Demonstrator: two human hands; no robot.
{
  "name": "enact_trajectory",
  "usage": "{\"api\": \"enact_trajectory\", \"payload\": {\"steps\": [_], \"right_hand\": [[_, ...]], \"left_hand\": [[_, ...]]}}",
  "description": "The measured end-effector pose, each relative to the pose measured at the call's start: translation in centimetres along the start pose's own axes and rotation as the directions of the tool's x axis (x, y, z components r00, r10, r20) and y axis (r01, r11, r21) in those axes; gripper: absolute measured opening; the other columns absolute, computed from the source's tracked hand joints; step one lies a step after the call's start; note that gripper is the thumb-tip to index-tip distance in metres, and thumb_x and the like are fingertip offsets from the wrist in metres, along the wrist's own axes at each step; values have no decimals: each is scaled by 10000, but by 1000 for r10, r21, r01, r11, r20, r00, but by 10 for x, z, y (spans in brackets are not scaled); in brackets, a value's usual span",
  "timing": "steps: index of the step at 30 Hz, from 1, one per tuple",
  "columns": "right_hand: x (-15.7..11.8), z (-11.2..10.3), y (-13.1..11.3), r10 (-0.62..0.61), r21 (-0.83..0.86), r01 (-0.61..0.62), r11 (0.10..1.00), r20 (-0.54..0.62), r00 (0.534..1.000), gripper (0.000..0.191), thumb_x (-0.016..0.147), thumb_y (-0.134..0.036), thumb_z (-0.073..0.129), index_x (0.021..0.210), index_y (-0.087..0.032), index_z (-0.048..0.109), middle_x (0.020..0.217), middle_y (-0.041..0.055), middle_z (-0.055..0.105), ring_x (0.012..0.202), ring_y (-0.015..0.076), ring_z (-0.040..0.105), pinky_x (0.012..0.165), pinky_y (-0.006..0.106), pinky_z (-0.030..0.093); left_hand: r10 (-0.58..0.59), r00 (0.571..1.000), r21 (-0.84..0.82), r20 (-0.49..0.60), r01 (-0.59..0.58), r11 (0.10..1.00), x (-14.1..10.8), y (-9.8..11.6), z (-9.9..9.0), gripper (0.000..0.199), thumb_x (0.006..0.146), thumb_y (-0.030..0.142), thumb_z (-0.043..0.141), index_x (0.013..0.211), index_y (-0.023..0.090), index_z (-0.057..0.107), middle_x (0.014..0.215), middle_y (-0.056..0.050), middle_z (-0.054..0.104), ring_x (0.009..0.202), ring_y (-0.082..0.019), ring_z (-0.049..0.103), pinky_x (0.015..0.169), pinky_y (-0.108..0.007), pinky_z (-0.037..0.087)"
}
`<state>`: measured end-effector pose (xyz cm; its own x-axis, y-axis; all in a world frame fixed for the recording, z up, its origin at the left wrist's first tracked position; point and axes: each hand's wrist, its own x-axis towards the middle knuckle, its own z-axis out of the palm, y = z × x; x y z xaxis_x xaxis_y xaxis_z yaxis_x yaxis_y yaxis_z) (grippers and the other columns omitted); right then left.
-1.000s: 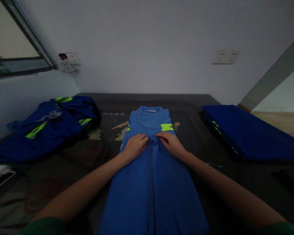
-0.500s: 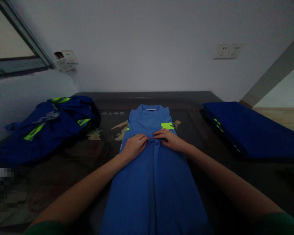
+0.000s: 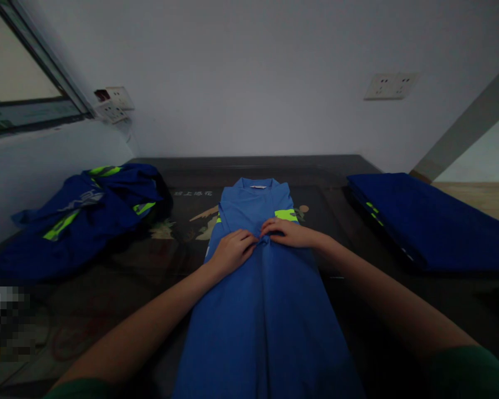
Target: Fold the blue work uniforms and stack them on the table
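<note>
A blue work uniform (image 3: 261, 321) lies lengthwise before me on the dark table, its collar at the far end and a yellow-green strip across its upper part. Close to its centre line, my left hand (image 3: 234, 249) has its fingertips pinched on the cloth, which bunches there in a small gather. My right hand (image 3: 289, 231) grips the same gather from the other side, thumb and fingers together. The two hands nearly touch. Below them a long fold or seam runs toward me; the near end of the uniform passes out of the picture.
On the left lies a crumpled dark blue garment (image 3: 95, 205) with yellow-green strips. A folded dark blue stack of cloth (image 3: 436, 221) sits at the right. The dark table (image 3: 316, 166) meets a wall with sockets (image 3: 391, 86). A window frame (image 3: 33, 113) is at upper left.
My fingers have drawn closer together at the centre, and the pinched cloth stands up a little more. The slight shift of the whole scene comes from my head moving.
</note>
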<state>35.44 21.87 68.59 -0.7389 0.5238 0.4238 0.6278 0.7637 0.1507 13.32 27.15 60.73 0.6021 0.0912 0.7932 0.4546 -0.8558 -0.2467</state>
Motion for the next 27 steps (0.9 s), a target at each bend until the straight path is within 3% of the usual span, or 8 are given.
{"api": "enact_trajectory", "payload": {"steps": [4, 11, 14, 18, 22, 27], "right_hand": [[0, -5, 5, 1, 59, -4, 998, 57, 998, 206, 893, -165, 544, 1040, -193, 685, 1115, 63, 647, 1037, 171, 598, 959, 360, 454], [6, 1, 5, 106, -10, -106, 994, -45, 993, 168, 802, -97, 627, 954, -149, 678, 983, 72, 666, 918, 184, 613, 855, 340, 488], [5, -3, 1, 178, 56, -175, 983, -58, 982, 230, 790, -92, 623, 1008, -151, 666, 1016, 70, 674, 932, 179, 622, 835, 321, 496], [2, -6, -4, 214, 135, -202, 970, -80, 974, 211, 842, -129, 564, 1017, -172, 673, 1040, 57, 686, 966, 167, 626, 866, 311, 485], [3, 4, -6, 248, 130, -229, 965, -146, 958, 147, 846, -182, 601, 964, -172, 688, 993, 62, 694, 924, 175, 628, 840, 314, 483], [5, 13, -5, 240, 103, -226, 969, -156, 958, 108, 845, -160, 609, 922, -172, 685, 959, 57, 682, 897, 170, 613, 812, 302, 471]], "left_hand": [[-31, 999, 22, 12, 30, 999, 7, 3, 1, 154, 917, 243, 519, 1024, 212, 625, 1014, -56, 663, 947, -191, 611, 852, -315, 476], [-177, 975, 107, 138, 163, 981, 31, 18, 0, 199, 909, 254, 514, 1065, 171, 605, 987, -103, 666, 887, -236, 642, 753, -321, 499], [-220, 961, 119, 166, 202, 972, 35, 21, -2, 236, 921, 275, 486, 1102, 181, 605, 994, -95, 677, 868, -227, 655, 750, -307, 498], [-251, 957, 120, 146, 235, 965, 34, 20, -5, 243, 936, 270, 436, 1056, 187, 630, 993, -78, 688, 879, -219, 656, 752, -299, 491], [-281, 951, 76, 130, 273, 959, 33, 19, -7, 238, 934, 254, 437, 998, 192, 657, 935, -65, 697, 858, -211, 653, 740, -287, 480], [-222, 969, -11, 105, 224, 975, 20, 15, -8, 228, 935, 241, 463, 905, 175, 679, 907, -55, 681, 841, -182, 636, 753, -267, 484]]}}
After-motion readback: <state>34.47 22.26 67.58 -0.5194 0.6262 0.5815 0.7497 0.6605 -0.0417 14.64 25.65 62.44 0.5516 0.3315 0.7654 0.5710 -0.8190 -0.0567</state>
